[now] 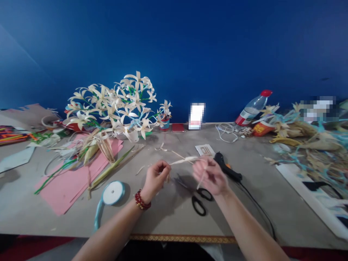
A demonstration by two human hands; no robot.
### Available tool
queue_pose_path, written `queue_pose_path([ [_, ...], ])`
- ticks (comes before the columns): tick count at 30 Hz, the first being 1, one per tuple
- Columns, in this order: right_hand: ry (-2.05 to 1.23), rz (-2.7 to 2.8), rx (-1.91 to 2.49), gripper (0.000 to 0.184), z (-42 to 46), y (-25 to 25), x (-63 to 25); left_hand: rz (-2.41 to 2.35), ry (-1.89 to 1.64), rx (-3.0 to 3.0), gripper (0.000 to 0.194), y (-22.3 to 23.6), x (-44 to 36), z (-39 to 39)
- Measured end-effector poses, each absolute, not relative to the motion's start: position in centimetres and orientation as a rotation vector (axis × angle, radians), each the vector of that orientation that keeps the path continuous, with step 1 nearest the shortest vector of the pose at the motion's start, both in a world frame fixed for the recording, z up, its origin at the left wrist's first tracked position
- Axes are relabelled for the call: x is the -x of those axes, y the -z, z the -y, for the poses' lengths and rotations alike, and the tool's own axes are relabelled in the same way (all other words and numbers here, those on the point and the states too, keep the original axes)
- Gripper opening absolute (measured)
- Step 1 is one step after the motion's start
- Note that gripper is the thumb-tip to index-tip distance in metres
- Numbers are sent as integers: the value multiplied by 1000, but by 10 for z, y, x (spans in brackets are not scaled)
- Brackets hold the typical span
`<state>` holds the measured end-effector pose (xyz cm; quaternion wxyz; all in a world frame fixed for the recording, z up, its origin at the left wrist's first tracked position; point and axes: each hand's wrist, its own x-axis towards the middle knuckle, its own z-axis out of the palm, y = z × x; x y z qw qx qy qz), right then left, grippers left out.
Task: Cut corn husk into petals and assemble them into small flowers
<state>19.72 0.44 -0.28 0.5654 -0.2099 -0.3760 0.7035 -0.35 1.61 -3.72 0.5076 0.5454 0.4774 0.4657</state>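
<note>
My left hand (156,176) is closed in a pinch on one end of a pale straw strip (184,160) above the table. My right hand (210,175), blurred by motion, is closed on the strip's other end, and a thin pale piece hangs down across its fingers. A red bead bracelet (141,202) circles my left wrist. Black-handled scissors (198,197) lie on the table just below both hands. A black glue gun (227,168) rests right of my right hand, its cord (258,208) trailing toward the table's front edge.
A bunch of cream straw flowers (119,105) stands at the back left, above pink paper sheets (72,177) and green stems (111,168). A light blue ribbon spool (113,193) lies by my left forearm. A plastic bottle (252,107), husks and blue strips crowd the right side.
</note>
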Motion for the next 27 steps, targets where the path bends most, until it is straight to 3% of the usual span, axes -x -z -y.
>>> queue_pose_path([
  [3,-1490,786,346,33,-12,-7,-220,-1174,-1136,-1257,20,33,3,-18],
  [12,-1229,525,23,21,-11,-31,-267,-1273,-856,-1566,26,-1,23,-22],
  [17,-1294,587,256,22,-13,-30,-254,-1773,-415,-2158,28,-22,89,-46],
  [21,-1524,723,567,23,-16,-11,-219,-2131,-49,-2247,33,-26,136,-56],
  [24,-1584,932,688,20,-13,4,-200,-2134,-204,-2270,43,-25,132,-39],
  [27,-1575,1081,817,20,-8,13,-189,-1651,-553,-2188,37,-23,95,-8],
])
